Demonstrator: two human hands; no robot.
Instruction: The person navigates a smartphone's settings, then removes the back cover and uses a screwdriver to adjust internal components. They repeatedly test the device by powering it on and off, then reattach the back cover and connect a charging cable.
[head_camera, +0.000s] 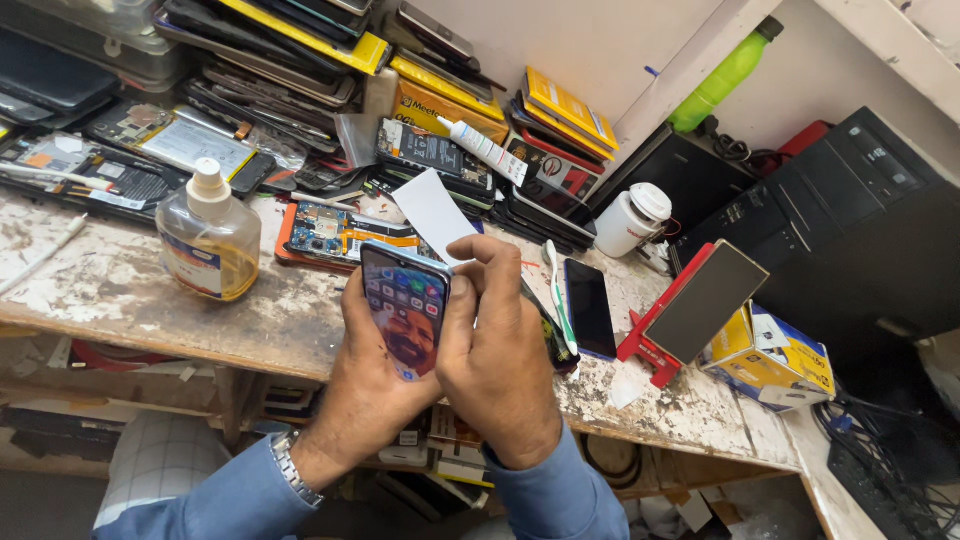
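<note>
Two hands at work: both meet on one smartphone held upright over the front edge of the workbench, screen lit and facing the person.
Left hand: curled closed around the phone's back and lower body, fingers on its left edge; a metal watch sits on the wrist above a blue sleeve.
Right hand: fingers bent and closed against the phone's right edge, with a white strip rising from behind the fingertips; whether the strip is pinched or merely stands behind them, I cannot tell.
Handling judgement: the grip looks sound; a steady left hand and light, even pressure from the right along the edge would suit work on a glass face, and staying over the bench limits any drop.
Bottle: clear, white cap, roughly a third full of yellowish liquid, standing left of the hands.
White jar: lidded, behind and right; contents hidden.
Green bottle: leaning in the corner, contents not discernible.
Yellow carton: at the right end, flaps shut.
Glue tube: white, lying on stacked phone parts.
Toothbrush: beside a dark phone, just right of the hands.
Red stand: props a dark panel.
</note>
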